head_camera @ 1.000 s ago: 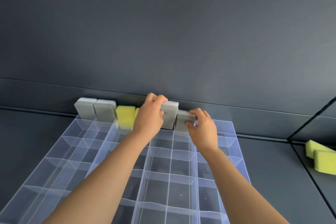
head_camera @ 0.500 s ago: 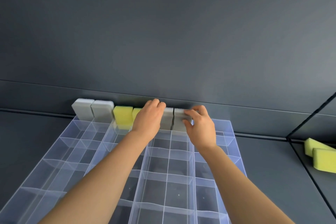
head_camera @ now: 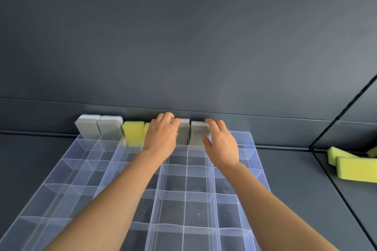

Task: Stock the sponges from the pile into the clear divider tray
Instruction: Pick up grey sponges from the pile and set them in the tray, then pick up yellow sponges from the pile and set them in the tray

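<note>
The clear tray (head_camera: 184,199) lies on the dark desk (head_camera: 295,189), and only its far row holds something: six sponges stand upright there, side by side, one in each compartment as far as I can see. From the left there are two grey sponges (head_camera: 87,128), then a yellow sponge (head_camera: 133,133), then a second yellow one (head_camera: 146,128) mostly hidden behind the left hand (head_camera: 162,130). The left hand has its fingers curled over the top of the fifth sponge (head_camera: 183,130), a grey one; its thumb is hidden. The right hand (head_camera: 221,144) pinches the sixth sponge (head_camera: 199,132), also grey, with fingers across the top and the thumb on the near face. The two hands are close but do not touch. The far right compartment and all nearer rows are empty. The pile (head_camera: 355,169) of yellow sponges waits on the desk at the right, well apart from the tray. The sponges are probably light and soft, so they will give under pressure and are not fragile. I think it is best to hold one by its broad faces near the top and to press on the top edge so it sits fully down.
</note>
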Tool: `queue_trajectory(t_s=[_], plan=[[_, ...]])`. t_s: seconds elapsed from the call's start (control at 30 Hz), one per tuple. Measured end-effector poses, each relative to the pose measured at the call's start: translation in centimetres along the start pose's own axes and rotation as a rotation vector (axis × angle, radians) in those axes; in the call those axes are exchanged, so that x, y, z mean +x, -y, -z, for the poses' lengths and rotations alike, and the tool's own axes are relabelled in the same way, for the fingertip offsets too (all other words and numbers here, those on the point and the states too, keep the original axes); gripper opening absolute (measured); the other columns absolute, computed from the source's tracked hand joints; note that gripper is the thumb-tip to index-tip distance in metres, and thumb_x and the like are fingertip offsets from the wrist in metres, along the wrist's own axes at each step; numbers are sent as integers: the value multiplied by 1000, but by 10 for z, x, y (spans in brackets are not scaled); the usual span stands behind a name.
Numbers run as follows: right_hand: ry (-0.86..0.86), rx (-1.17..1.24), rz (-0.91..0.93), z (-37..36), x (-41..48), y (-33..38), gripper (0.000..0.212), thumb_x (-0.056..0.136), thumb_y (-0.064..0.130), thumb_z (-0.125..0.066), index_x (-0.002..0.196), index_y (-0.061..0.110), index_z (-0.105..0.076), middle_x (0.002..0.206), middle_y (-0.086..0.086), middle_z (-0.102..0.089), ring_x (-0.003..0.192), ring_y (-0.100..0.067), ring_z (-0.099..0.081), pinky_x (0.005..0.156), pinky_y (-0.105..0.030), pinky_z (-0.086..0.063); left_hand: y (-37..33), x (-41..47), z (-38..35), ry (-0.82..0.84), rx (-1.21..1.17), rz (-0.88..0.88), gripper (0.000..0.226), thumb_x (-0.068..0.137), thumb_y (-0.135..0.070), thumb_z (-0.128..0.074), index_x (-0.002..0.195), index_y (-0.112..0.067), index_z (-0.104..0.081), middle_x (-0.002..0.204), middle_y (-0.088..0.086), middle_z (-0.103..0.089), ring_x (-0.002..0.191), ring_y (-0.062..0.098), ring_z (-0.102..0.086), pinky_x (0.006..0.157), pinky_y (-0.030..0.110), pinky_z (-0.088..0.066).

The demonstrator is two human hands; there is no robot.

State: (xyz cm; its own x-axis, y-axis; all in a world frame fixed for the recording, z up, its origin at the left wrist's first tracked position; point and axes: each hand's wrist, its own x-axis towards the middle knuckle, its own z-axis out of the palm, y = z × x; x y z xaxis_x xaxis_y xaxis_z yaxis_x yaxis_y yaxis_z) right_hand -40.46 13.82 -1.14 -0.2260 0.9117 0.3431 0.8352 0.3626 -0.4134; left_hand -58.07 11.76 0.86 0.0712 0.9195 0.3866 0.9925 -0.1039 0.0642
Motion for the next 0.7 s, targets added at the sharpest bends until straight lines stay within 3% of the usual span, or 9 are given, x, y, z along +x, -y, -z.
queue_trajectory(t_s=[0.13, 0.37, 0.7], plan=[[24, -54, -33, 11, -11, -4, 43, 92, 22, -56, 133, 15, -45, 124, -4, -54, 110, -27, -52, 72, -37, -49, -6, -8, 5, -46, 22, -62, 29, 69, -15, -78, 96, -12, -67, 100, 5, -62, 90, 29, -57, 69, 37, -46], [44, -228, -109, 45, -46, -27, 45, 92, 29, -54, 134, 16, -45, 128, -2, -55, 118, -26, -46, 96, -35, -41, -43, -14, 5, -65, -60, -238, 30, 65, -17, -80, 91, -12, -66, 98, 4, -65, 95, 28, -59, 74, 39, -51], [54, -416, -302, 107, -122, -99, 40, 91, 35, -53, 127, 19, -47, 127, 0, -51, 122, -24, -41, 101, -33, -32, -151, -15, -15, 5, -95, -466, 36, 48, -4, -80, 78, -15, -65, 83, -1, -63, 83, 23, -61, 63, 32, -50]])
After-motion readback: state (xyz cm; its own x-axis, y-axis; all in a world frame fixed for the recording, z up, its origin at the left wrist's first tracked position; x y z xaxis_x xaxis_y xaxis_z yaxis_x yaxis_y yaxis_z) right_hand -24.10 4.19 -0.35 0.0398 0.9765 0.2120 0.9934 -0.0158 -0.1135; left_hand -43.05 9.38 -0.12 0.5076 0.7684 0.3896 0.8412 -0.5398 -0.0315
